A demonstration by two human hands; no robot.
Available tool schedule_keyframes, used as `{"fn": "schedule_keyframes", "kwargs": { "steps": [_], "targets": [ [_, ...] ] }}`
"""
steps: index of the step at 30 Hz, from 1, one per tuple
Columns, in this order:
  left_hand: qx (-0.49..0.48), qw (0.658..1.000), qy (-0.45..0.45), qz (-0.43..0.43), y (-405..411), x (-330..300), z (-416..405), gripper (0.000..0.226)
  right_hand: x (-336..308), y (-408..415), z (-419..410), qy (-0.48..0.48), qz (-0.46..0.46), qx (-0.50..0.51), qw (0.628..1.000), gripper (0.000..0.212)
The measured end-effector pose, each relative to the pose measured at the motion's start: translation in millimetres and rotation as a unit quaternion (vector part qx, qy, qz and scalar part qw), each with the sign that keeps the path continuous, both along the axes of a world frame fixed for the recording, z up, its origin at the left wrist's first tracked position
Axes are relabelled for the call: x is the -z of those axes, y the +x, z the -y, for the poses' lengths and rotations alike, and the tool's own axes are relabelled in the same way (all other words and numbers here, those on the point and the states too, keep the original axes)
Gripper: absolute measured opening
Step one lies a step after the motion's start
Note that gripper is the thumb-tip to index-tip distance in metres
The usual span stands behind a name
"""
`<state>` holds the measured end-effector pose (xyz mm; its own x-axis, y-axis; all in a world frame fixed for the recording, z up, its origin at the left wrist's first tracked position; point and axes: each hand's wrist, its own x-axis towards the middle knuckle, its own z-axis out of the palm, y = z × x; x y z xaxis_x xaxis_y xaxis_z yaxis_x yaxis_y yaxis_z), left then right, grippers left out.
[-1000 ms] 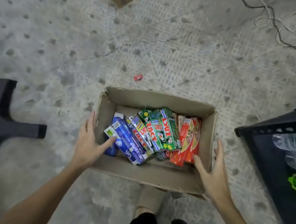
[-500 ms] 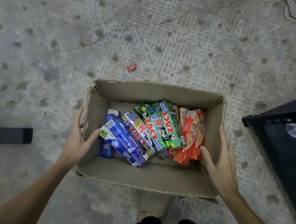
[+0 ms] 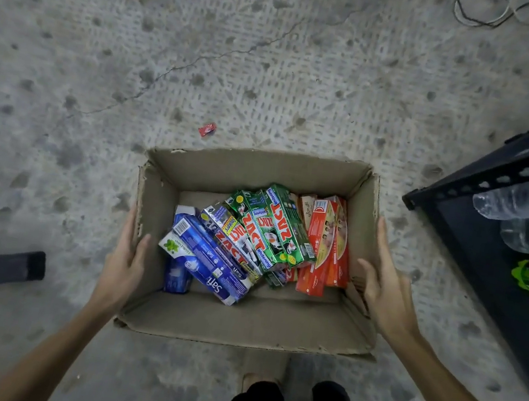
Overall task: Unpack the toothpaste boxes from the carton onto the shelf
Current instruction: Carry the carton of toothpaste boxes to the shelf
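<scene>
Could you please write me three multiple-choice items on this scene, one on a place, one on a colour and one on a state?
1. Where do the toothpaste boxes lie?
A. on the shelf
B. inside the carton
C. on the bare floor

2. What colour are the boxes nearest the right hand?
A. red-orange
B. blue
C. green

3. How do the hands meet the carton?
A. both lie flat on the floor
B. both pull out a box
C. one at each side wall, thumbs inside

Answers:
1 B, they lie heaped inside the carton, while the shelf holds bottles.
2 A, the red-orange boxes lie by the right hand.
3 C, the left hand is at the left wall, the right hand at the right wall.
</scene>
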<state>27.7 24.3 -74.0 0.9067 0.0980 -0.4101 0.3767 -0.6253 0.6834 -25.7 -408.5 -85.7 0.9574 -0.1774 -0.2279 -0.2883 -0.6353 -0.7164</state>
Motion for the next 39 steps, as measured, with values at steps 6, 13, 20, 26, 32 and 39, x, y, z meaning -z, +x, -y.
{"fn": "schedule_keyframes", "kwargs": {
  "steps": [6,13,20,26,32,39],
  "targets": [
    [0.125,0.991,0.05,0.012,3.0,-30.3,35.1,0.07,-27.7,-51.1,38.9,-0.016,-0.041,0.08,0.996,0.077],
    [0.235,0.971,0.022,0.029,-4.7,-53.6,97.0,0.084,-70.5,-122.4,94.2,-0.057,-0.044,0.126,0.989,0.078],
    [0.338,0.94,-0.048,0.016,-15.6,-67.0,170.2,0.085,-104.9,-208.3,139.2,-0.055,-0.047,0.191,0.979,0.081],
    [0.407,0.91,-0.067,0.053,-22.2,-80.3,230.9,0.082,-124.9,-272.8,158.7,-0.067,-0.074,0.267,0.959,0.081],
    [0.449,0.886,-0.096,0.071,-37.6,-90.3,286.4,0.078,-131.7,-323.5,180.9,-0.02,-0.049,0.32,0.946,0.08],
    [0.436,0.886,-0.155,0.008,-66.5,-92.4,335.6,0.078,-145.8,-376.0,202.2,-0.017,-0.015,0.359,0.933,0.085]
  ]
}}
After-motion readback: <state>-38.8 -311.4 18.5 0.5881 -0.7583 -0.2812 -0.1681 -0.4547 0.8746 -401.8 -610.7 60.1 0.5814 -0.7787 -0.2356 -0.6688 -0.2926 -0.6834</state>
